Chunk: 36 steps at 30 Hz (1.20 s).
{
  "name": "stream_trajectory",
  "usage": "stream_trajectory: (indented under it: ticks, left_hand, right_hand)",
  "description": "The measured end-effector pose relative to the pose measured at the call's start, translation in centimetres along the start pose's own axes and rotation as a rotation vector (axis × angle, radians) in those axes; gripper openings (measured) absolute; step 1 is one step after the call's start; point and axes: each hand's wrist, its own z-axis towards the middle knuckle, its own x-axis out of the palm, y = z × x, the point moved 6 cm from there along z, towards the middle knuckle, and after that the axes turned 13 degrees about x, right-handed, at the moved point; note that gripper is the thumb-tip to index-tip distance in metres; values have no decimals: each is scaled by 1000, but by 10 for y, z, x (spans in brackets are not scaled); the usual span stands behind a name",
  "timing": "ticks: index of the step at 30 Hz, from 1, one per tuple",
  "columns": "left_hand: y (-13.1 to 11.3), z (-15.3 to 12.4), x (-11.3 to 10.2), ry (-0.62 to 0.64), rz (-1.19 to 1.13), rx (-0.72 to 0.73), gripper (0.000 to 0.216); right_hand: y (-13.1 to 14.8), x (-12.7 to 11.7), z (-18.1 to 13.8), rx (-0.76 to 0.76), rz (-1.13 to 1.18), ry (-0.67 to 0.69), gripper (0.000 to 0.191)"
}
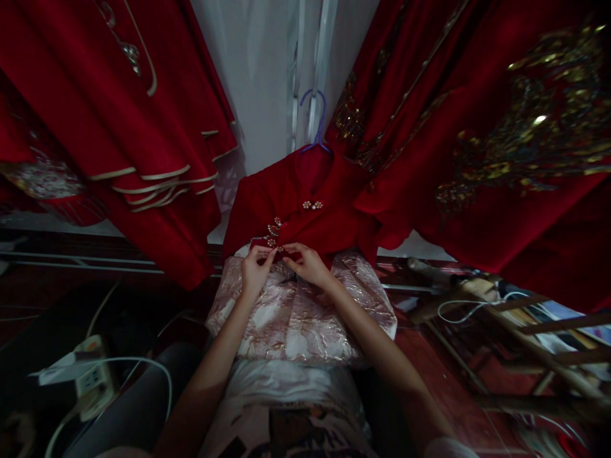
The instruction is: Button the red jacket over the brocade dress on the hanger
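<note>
A red jacket (329,219) hangs in front of me on a purple hanger (315,124), above a pale pink brocade skirt (296,318). A pearl fastening (312,205) sits at its collar and a beaded fastening (273,230) lower on the front. My left hand (255,270) and my right hand (308,264) meet at the jacket's lower front edge. Both pinch the fabric at a small fastening between them; what exactly the fingertips grip is too small to make out.
More red embroidered garments hang at the left (119,114) and right (501,140). A white power strip (90,375) with cables lies at lower left. Wooden sticks (525,356) and a white cord (472,308) lie at right on the dark red floor.
</note>
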Motion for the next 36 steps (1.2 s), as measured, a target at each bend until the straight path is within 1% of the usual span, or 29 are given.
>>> stream_trajectory:
  ticks: [3, 7, 12, 18, 22, 25, 27, 31, 32, 34, 36]
  left_hand:
    - [0, 0, 1, 13, 27, 16, 20]
    - [0, 1, 3, 33, 17, 39, 22]
    - [-4, -1, 3, 10, -10, 17, 22]
    - [-13, -1, 0, 16, 69, 76, 19]
    - [-11, -1, 0, 9, 41, 70, 17]
    - [-10, -2, 1, -9, -7, 25, 19]
    - [-12, -3, 4, 27, -105, -45, 22]
    - [-24, -4, 23, 277, -337, -180, 25]
    - [-26, -2, 26, 297, -369, -200, 25]
    - [-26, 5, 30, 247, -432, -255, 25]
    - [-18, 16, 33, 110, -494, -325, 29]
  right_hand:
    - [0, -2, 1, -14, -30, -36, 30]
    - [-1, -3, 2, -27, -42, -48, 27]
    - [-1, -1, 1, -3, 14, -9, 24]
    - [-1, 0, 1, 2, 40, -10, 23]
    - [-2, 1, 2, -4, 64, -4, 22]
    - [-3, 2, 2, -9, 77, -3, 21]
    - [-2, 2, 1, -29, 67, -1, 24]
    - [3, -3, -2, -58, -50, 17, 29]
    - [5, -7, -2, -51, -84, 34, 27]
    - [9, -19, -4, -45, -128, 86, 23]
    - [15, -37, -7, -64, -137, 156, 20]
